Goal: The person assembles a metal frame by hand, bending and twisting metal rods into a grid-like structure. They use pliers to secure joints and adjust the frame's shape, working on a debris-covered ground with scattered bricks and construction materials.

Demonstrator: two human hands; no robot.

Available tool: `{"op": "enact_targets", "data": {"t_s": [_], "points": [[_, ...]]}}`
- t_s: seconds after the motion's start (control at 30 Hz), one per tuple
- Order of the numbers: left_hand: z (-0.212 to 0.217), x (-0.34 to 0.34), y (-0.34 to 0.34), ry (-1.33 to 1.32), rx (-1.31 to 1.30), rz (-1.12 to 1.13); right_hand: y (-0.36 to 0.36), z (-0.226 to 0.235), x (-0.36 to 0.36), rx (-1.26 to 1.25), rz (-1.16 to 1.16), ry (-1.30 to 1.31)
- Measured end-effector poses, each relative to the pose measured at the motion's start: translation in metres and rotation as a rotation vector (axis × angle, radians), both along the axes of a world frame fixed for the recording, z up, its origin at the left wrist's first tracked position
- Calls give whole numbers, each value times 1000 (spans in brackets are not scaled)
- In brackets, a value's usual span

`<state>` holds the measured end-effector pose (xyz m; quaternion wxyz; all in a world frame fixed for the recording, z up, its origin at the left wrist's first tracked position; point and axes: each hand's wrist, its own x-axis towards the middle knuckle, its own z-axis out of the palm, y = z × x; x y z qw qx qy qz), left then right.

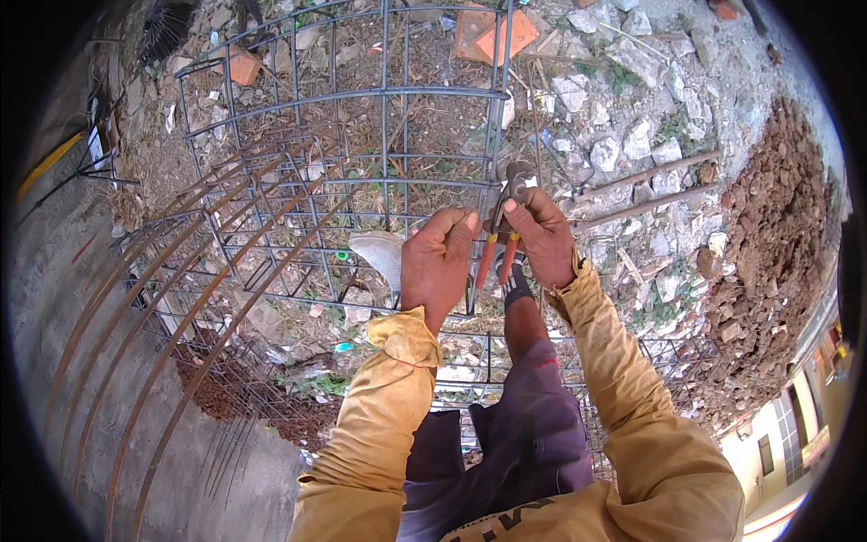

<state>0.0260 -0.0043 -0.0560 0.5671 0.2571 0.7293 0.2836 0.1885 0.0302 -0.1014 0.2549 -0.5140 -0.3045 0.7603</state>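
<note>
in the head view, red-handled pliers [511, 242] are gripped by the right hand [546, 244], with the tool's head pointed away from the body and its handles hanging between the two hands. the left hand [438, 262] is held just beside them, thumb and forefinger drawn together; whether a thin wire is pinched there cannot fairly be told at this size. the pliers are held over a steel bar cage [385, 90], near its upright bars. to the left, curved rusty rods [237, 316] are seen; to the right, a brown soil heap [768, 244] is shown.
</note>
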Motion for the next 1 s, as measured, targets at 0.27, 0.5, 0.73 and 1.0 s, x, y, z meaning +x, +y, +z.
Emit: {"op": "enact_targets", "data": {"t_s": [0.27,0.5,0.73,1.0], "points": [[-30,-34,2,-45,109,520,70,19,16,48,-730,171],[-15,-35,0,-77,111,695,171,-31,26,740,-514,-93],[27,-24,30,-138,174,682,200,-80,-10,807,217,-695],[30,-26,42,-173,277,754,159,-31,-27,473,314,-369]]}}
